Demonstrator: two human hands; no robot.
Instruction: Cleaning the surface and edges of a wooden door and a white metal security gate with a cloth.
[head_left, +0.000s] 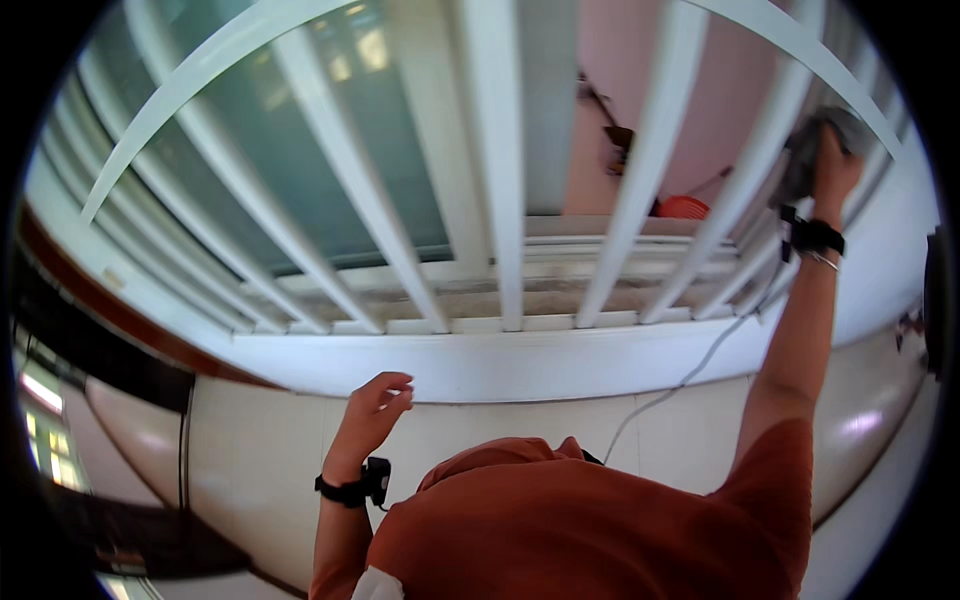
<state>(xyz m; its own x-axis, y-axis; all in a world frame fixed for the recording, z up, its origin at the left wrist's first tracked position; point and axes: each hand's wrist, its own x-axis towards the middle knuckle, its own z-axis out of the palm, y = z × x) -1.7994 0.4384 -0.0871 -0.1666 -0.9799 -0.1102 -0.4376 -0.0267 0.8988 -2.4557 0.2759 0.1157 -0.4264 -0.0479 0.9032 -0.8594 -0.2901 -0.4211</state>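
At the upper right, my right hand (836, 176) grips a grey cloth (806, 161) against the white bars near the right end of a window grille (510, 165). The cloth partly hides the bars behind it. My left hand (379, 412) hangs in front of the white sill (487, 367), below the grille, with its fingers curled loosely and nothing in them. A curved white crossbar (217, 56) runs over the upright bars. Behind them are a greenish glass pane (322, 150) and a window track (622, 247) with brownish dirt along it.
A grey cable (690, 375) runs from my body up past the sill to my right wrist. Beyond the bars are a red plastic object (682, 207) and a dark long-handled thing (615, 135). Dark furniture (97, 352) stands at left; pale tiles (262, 442) lie below the sill.
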